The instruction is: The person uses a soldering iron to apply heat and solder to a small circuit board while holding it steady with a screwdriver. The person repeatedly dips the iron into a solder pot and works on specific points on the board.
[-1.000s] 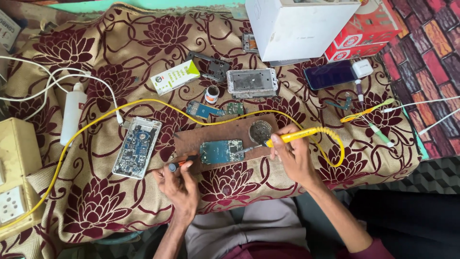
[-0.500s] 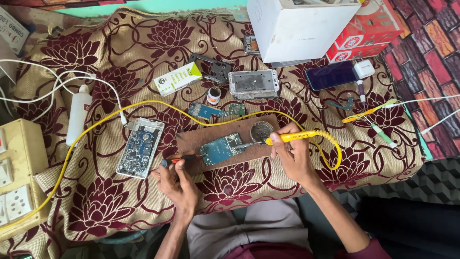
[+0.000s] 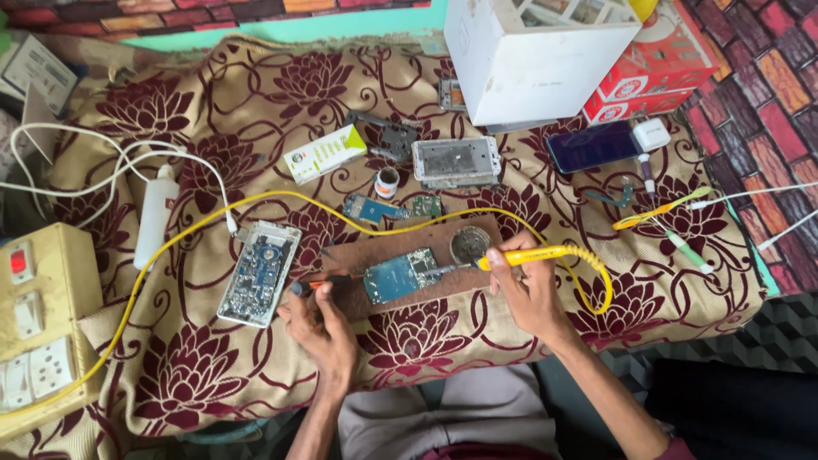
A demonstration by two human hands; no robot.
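Yellow soldering iron (image 3: pixel 527 255) lying crosswise, tip left, onto circuit board (image 3: pixel 402 274)

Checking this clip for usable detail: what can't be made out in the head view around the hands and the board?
- Soldering iron tip on the circuit board: too small to tell which spot it touches.
- Tool in the left hand: mostly hidden by the fingers, its kind unclear.
- White box: top cut off by the upper edge.
- Switch box: cut off by the left edge.
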